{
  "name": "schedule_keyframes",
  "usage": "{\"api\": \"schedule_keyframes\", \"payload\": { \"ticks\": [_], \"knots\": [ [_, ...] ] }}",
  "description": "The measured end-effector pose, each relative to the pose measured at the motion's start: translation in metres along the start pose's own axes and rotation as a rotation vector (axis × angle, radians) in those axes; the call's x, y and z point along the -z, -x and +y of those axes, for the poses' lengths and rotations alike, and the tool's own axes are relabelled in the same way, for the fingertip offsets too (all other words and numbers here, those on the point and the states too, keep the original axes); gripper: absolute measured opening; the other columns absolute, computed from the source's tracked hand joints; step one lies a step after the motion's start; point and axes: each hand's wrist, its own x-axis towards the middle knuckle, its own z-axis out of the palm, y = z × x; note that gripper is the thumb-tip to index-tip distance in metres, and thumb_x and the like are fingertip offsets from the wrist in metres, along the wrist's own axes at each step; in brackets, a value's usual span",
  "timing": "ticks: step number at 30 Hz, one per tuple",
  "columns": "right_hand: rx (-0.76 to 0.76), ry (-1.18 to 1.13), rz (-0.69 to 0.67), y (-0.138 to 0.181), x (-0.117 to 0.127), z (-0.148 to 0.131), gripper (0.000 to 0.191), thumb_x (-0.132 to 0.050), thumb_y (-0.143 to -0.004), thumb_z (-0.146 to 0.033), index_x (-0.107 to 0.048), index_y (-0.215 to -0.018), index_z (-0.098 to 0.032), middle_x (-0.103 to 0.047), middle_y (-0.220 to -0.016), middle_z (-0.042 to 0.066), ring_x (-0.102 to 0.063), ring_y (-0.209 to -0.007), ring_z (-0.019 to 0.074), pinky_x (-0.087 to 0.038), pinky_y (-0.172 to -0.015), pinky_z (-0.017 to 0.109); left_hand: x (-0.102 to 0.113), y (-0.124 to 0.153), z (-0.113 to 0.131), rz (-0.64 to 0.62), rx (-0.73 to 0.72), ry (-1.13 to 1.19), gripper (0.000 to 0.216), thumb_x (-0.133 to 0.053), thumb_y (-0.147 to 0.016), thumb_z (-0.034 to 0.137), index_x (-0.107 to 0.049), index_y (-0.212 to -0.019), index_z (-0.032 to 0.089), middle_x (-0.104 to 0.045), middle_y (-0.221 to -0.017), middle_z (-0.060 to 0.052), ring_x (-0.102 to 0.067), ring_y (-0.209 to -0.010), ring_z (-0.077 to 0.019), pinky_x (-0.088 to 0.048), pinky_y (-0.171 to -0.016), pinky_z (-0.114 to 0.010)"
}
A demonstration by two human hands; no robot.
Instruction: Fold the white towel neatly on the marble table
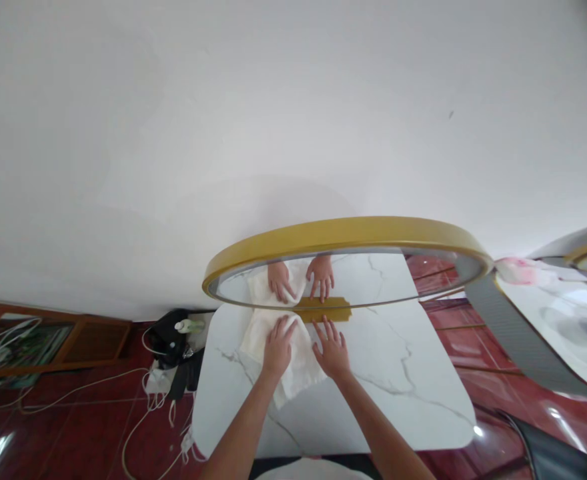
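A white cloth [261, 333] lies on the white marble table [403, 393] right in front of a round gold-framed mirror [343, 235]. My left hand [277, 348] presses flat on the cloth, fingers spread toward the mirror. My right hand [331, 348] rests palm down at the cloth's right edge, fingers apart, partly on cloth and partly on the table. Both hands and the cloth are reflected in the mirror glass. The mirror stands on a small gold base [323, 311].
A white wall fills the view above the mirror. A second gold-rimmed mirror [548, 320] sits at the right. On the red tiled floor at left are white cables [153, 400], a black bag [169, 337] with a small bottle and a wooden-framed panel [48, 333].
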Motion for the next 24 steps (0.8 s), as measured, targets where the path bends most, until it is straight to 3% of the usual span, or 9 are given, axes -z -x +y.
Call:
{"api": "schedule_keyframes", "payload": {
  "ticks": [5,8,11,16,20,24],
  "knots": [
    [0.03,-0.054,0.007,0.005,0.007,-0.004,0.057,-0.035,-0.088,-0.03,-0.02,-0.143,-0.031,-0.016,-0.151,0.0,-0.016,-0.137,0.022,-0.024,-0.105,0.047,-0.015,0.042,0.013,-0.037,0.143,0.048,0.072,-0.048,-0.073,0.009,-0.03,-0.14,0.03,-0.023,-0.15,-0.002,-0.024,-0.134,-0.0272,-0.024,-0.109,-0.043],
    [0.204,-0.1,-0.006,0.03,0.006,-0.01,0.058,-0.037,-0.087,-0.029,-0.022,-0.143,-0.028,-0.018,-0.15,0.001,-0.019,-0.136,0.0226,-0.02,-0.107,0.045,-0.025,0.068,0.021,-0.048,0.22,0.144,0.063,-0.047,-0.08,0.02,-0.03,-0.14,0.028,-0.024,-0.149,-0.004,-0.02,-0.136,-0.0278,-0.023,-0.11,-0.045],
    [0.391,-0.152,-0.081,0.071,-0.007,-0.004,0.059,-0.041,-0.086,-0.03,-0.023,-0.142,-0.031,-0.025,-0.148,0.0,-0.029,-0.132,0.0225,-0.023,-0.107,0.042,-0.032,0.092,0.019,-0.011,0.232,0.32,0.054,-0.034,-0.089,0.025,-0.025,-0.142,0.024,-0.025,-0.149,-0.004,-0.019,-0.137,-0.0206,-0.022,-0.112,-0.039],
    [0.484,-0.158,-0.106,0.12,-0.027,0.046,0.061,-0.043,-0.085,-0.028,-0.022,-0.142,-0.034,-0.029,-0.146,-0.003,-0.028,-0.133,0.0227,-0.022,-0.108,0.045,-0.034,0.123,-0.015,-0.046,0.102,0.319,0.052,-0.027,-0.092,0.024,-0.018,-0.144,0.025,-0.028,-0.148,-0.002,-0.024,-0.136,-0.0173,-0.023,-0.112,-0.041],
    [0.464,-0.167,-0.153,0.123,-0.021,0.085,0.061,-0.045,-0.081,-0.024,-0.029,-0.139,-0.036,-0.031,-0.145,-0.004,-0.029,-0.132,0.022,-0.018,-0.11,0.045,-0.024,0.132,-0.04,-0.168,-0.102,0.155,0.056,-0.034,-0.092,0.027,-0.014,-0.144,0.031,-0.022,-0.15,0.003,-0.023,-0.136,-0.0182,-0.027,-0.111,-0.042],
    [0.463,-0.19,-0.173,0.119,-0.008,0.095,0.057,-0.046,-0.08,-0.025,-0.037,-0.136,-0.034,-0.035,-0.144,-0.003,-0.029,-0.132,0.0219,-0.011,-0.111,0.046,-0.018,0.131,-0.048,-0.143,-0.144,0.033,0.058,-0.039,-0.091,0.032,-0.014,-0.144,0.032,-0.022,-0.15,0.003,-0.02,-0.137,-0.0195,-0.026,-0.112,-0.042]
  ]
}}
